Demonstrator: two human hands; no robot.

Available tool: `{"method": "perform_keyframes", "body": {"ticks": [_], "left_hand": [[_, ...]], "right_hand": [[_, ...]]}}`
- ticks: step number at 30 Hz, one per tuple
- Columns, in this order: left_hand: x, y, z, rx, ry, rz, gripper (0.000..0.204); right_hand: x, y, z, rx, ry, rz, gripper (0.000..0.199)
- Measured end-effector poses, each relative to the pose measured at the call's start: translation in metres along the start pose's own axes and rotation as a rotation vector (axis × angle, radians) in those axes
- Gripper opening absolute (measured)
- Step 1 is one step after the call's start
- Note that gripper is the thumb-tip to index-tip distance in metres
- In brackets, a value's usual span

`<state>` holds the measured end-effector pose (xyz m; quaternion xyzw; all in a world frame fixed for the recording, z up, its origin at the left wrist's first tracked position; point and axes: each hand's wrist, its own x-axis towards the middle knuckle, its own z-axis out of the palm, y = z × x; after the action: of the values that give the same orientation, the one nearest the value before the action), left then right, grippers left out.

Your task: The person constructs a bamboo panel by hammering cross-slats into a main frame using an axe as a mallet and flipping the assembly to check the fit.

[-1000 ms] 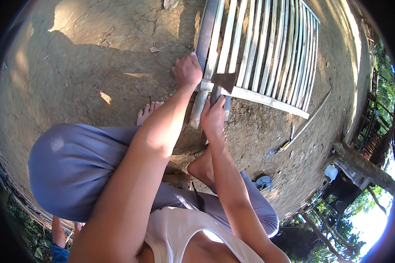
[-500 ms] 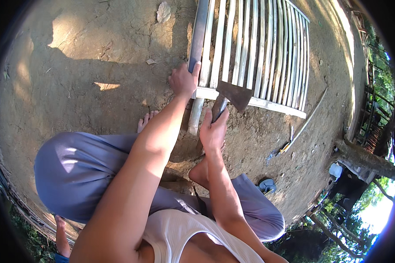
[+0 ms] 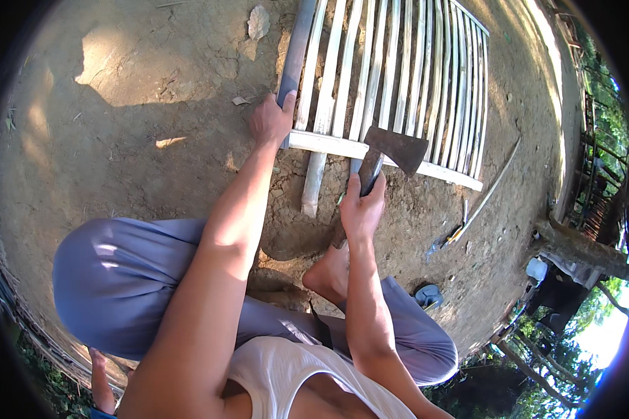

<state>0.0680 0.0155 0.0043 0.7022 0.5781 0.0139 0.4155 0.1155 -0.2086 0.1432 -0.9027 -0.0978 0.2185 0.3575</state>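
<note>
A panel of pale bamboo slats (image 3: 405, 77) lies flat on the dirt ground in front of me, with a white crossbar (image 3: 328, 144) across its near end. My left hand (image 3: 271, 119) grips the grey pole (image 3: 297, 49) at the panel's left edge, just above the crossbar. My right hand (image 3: 362, 209) is closed around the wooden handle of a hatchet (image 3: 395, 149). Its rusty head hangs over the crossbar, blade pointing right. I am squatting, grey trousers over my knees, one bare foot (image 3: 326, 274) below the hatchet hand.
A thin stick (image 3: 493, 188) and a small tool with a yellow part (image 3: 449, 239) lie on the dirt to the right. A flat stone (image 3: 258, 21) rests near the panel's top left. A sandal (image 3: 426, 295) and a white container (image 3: 536, 269) sit lower right, near a fence and trees.
The hatchet head has swung from the panel's near left corner up and to the right, over the crossbar. My left hand has kept its grip on the grey pole.
</note>
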Motion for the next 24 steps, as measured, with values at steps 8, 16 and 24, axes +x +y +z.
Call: {"method": "perform_keyframes", "body": {"ticks": [8,16,24], "left_hand": [[-0.002,-0.001,0.012,-0.022,0.048,-0.042,0.064],[-0.006,0.004,0.006,0.035,0.072,-0.065,0.064],[0.004,0.010,0.006,0.005,0.092,-0.047,0.062]], "right_hand": [[-0.006,-0.015,0.002,-0.002,-0.030,-0.044,0.046],[0.012,-0.102,-0.012,0.106,0.086,-0.371,0.046],[0.028,-0.035,-0.012,-0.600,-0.412,-0.256,0.050]]}}
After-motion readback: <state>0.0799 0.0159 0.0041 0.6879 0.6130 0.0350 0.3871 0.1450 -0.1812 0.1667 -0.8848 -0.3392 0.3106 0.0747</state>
